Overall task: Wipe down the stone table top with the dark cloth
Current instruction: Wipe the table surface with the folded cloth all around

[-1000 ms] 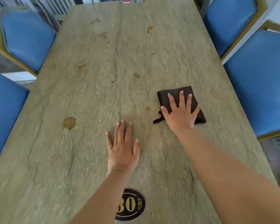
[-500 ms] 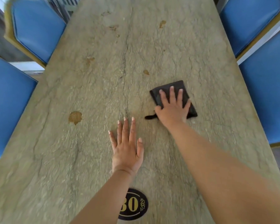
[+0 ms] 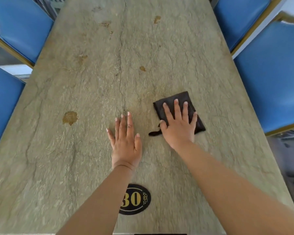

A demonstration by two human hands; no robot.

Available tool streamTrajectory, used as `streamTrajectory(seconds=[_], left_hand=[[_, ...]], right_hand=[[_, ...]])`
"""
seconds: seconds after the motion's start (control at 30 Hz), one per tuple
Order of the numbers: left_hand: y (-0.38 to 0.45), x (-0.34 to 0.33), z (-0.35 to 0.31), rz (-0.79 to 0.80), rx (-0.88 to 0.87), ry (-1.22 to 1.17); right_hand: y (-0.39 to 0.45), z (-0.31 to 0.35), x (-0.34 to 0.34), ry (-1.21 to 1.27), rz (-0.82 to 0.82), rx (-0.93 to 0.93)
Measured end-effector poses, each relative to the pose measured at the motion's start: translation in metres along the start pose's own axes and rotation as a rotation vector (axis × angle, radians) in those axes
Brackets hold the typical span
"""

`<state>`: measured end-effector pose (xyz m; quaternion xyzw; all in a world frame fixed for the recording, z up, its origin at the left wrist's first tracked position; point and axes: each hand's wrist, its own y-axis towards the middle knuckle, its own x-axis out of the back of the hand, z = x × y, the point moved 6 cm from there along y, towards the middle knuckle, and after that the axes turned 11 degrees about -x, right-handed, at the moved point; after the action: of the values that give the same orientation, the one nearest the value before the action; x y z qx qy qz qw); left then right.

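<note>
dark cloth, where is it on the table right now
In the head view the dark cloth lies flat right of the table's centre crack, under the right hand, beside the left hand.

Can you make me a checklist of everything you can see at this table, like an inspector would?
Surface: stone table top, cracked down the middle, with brown stains on the left and far part.
Job's things: folded dark cloth lying flat, right of the crack.
Clutter: black oval number plate reading 30 at the near edge.
Hands: right hand pressing flat on the cloth; left hand flat on bare stone.
Cables: nothing seen.
Surroundings: blue chairs along both sides.
</note>
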<state>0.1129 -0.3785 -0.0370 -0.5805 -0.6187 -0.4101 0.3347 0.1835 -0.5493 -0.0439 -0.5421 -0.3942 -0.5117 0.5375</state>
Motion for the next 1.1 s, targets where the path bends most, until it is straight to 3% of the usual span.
streamTrajectory(seconds=[0.1,0.17,0.23,0.3,0.37,0.43,0.47,0.53,0.63,0.73,0.8,0.97,1.03,1.1], left_hand=[[-0.001,0.001,0.002,-0.006,0.007,-0.035],[-0.001,0.002,0.001,-0.005,-0.006,-0.043],[-0.001,0.001,0.000,0.052,-0.033,-0.013],[-0.007,-0.003,-0.009,0.156,-0.104,0.041],[-0.020,-0.010,-0.027,0.228,-0.189,-0.006],[-0.041,-0.014,-0.047,0.250,-0.211,-0.140],[-0.049,-0.017,-0.053,0.248,-0.201,-0.194],[-0.055,-0.019,-0.058,0.227,-0.160,-0.286],[-0.050,-0.019,-0.054,0.177,-0.060,-0.381],[-0.052,-0.025,-0.067,0.250,-0.058,-0.182],[-0.058,-0.033,-0.084,0.319,-0.089,-0.082],[-0.086,-0.062,-0.132,0.424,-0.353,0.073],[-0.097,-0.069,-0.143,0.419,-0.415,0.133],[-0.103,-0.069,-0.148,0.395,-0.428,0.172]], right_hand=[[-0.077,0.030,-0.015,-0.005,-0.026,0.371],[-0.116,0.015,-0.021,-0.025,-0.004,0.621],[-0.126,-0.023,-0.021,-0.078,-0.003,0.733],[-0.115,-0.069,-0.016,-0.129,-0.032,0.568],[-0.094,-0.101,-0.009,-0.075,-0.034,0.201],[-0.096,-0.103,-0.009,-0.007,0.004,-0.129],[-0.106,-0.089,-0.012,0.002,0.026,-0.194],[-0.143,-0.048,-0.022,-0.002,0.037,-0.093],[-0.207,-0.018,-0.036,-0.005,-0.018,0.260],[-0.223,-0.054,-0.039,-0.050,-0.042,0.512],[-0.212,-0.097,-0.032,-0.064,-0.068,0.391],[-0.186,-0.195,-0.011,0.123,-0.023,-0.470],[-0.196,-0.179,-0.012,0.147,0.001,-0.549],[-0.217,-0.148,-0.020,0.115,-0.014,-0.384]])
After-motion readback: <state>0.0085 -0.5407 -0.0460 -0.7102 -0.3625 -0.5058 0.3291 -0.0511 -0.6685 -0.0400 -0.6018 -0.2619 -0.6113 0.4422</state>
